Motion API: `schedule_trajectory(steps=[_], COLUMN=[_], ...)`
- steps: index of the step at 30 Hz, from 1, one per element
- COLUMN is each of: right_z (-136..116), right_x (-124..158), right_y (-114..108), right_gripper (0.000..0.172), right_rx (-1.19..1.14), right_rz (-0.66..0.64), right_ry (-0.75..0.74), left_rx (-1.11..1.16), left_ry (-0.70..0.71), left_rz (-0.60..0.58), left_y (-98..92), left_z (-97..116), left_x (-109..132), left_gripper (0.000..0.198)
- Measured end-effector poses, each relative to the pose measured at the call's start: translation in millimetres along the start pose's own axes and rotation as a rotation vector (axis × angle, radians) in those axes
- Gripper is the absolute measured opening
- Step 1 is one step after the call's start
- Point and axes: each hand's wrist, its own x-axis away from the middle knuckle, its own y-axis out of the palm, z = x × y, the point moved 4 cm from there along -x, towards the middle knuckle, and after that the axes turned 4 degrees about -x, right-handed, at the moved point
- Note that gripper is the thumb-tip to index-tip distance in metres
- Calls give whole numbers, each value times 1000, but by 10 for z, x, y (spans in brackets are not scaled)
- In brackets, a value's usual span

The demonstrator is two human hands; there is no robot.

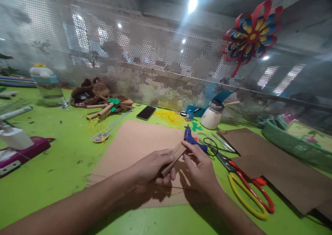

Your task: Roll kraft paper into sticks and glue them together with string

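My left hand (153, 165) is closed around a flat brown strip (173, 160), a stick-like piece of cardboard or wood, held over a tan cardboard sheet (135, 141). My right hand (199, 167) pinches the strip's upper end with thumb and fingers. A thin yellow thread runs along the strip. A blue glue gun (190, 138) lies just beyond my right fingers.
Red-and-yellow scissors (246, 186) lie right of my hands, beside brown paper sheets (275, 165). A black phone (146, 113), yellow shreds (169, 117), a white pot (212, 117), a green basket (293, 141) and a paper pinwheel (252, 32) on the mesh screen stand farther back.
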Motion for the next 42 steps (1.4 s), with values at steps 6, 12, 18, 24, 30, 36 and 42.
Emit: schedule_trajectory(steps=[6, 12, 18, 24, 30, 36, 42], right_z=[45, 58, 77, 145, 434, 750, 865], right_x=[-17, -36, -33, -45, -372, -613, -613], right_y=[-30, -38, -1, -23, -252, -351, -190], right_gripper=[32, 30, 32, 46, 31, 30, 25], right_rx=[-27, -81, -87, -41, 375, 665, 781], right_rz=[37, 53, 21, -1, -165, -301, -359], right_ry=[30, 69, 103, 126, 178, 135, 107], left_rx=[-30, 28, 93, -47, -33, -66, -28], left_ry=[62, 64, 39, 48, 101, 149, 174], left_rz=[-46, -65, -91, -17, 85, 126, 149], left_y=[62, 66, 17, -40, -134, -233, -257], left_z=[135, 144, 31, -27, -30, 1, -48], left_x=[51, 50, -27, -61, -101, -140, -148], left_gripper=[13, 17, 30, 20, 19, 16, 17])
